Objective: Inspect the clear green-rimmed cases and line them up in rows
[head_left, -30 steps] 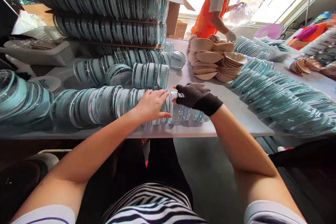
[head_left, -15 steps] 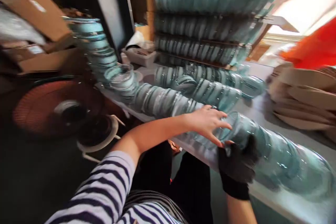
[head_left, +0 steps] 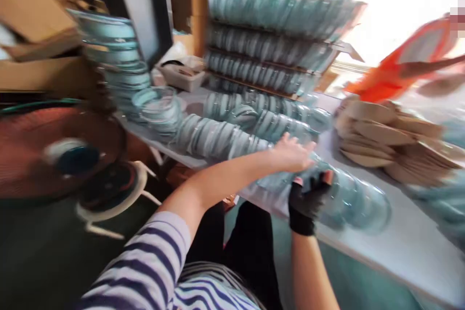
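My bare left hand (head_left: pixel 292 155) lies on top of a long row of clear teal-rimmed round cases (head_left: pixel 341 196) that rests on its side at the near edge of the grey table (head_left: pixel 403 247). Its fingers are spread over the cases. My right hand (head_left: pixel 308 199), in a dark fingerless glove, grips the same row from below and in front, fingers curled round it. The picture is smeared by motion.
More rows of the same cases (head_left: pixel 218 138) lie on the table and stand stacked in layers (head_left: pixel 276 38) behind. Tan oval pads (head_left: pixel 385 140) are piled at the right. A person in orange (head_left: pixel 399 68) works beyond. A red floor fan (head_left: pixel 61 155) stands left.
My head has swung left, so the fan and boxes came into view. Both hands stayed on the row of cases; the right hand went from on top to under it.
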Available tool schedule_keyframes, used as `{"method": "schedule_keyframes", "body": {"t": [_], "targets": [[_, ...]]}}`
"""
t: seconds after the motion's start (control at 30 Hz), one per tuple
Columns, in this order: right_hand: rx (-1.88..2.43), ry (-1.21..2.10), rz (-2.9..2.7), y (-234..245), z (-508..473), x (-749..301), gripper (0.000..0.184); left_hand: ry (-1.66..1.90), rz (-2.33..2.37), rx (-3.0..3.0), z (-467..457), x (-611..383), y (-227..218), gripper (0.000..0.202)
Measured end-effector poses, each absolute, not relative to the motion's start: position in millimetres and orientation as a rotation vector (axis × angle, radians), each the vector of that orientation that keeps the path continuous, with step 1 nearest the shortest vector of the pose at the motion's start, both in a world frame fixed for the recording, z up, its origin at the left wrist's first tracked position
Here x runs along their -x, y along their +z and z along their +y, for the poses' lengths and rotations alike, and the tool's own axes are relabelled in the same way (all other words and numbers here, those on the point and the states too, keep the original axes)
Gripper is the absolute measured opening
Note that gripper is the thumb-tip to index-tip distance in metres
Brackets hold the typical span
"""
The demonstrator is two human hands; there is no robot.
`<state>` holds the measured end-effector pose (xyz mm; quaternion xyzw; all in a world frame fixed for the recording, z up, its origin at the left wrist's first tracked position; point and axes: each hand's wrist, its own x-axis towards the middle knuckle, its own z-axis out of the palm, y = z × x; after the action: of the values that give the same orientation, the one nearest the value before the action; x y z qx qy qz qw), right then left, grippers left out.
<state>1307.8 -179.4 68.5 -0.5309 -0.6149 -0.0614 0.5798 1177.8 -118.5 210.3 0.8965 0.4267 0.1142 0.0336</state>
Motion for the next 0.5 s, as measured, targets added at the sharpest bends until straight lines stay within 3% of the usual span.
{"method": "schedule_keyframes", "body": {"t": [0.13,0.3,0.4,0.5], "targets": [[1.277,-0.275,-1.35,51,-205,-1308,0.058,0.171,1.365,-2.705,-109,-1212,211,0.073],[1.285,-0.565,-1.315,82,-223,-1363,0.035,0.107,1.4,-2.653,-100,-1238,200,0.08],[1.423,-0.473,-1.05,100,-208,-1423,0.044,0.163,1.45,-2.63,-96,-1241,207,0.067],[1.442,-0.132,-0.738,93,-188,-1474,0.056,0.383,1.469,-2.567,-86,-1225,233,0.064]]}}
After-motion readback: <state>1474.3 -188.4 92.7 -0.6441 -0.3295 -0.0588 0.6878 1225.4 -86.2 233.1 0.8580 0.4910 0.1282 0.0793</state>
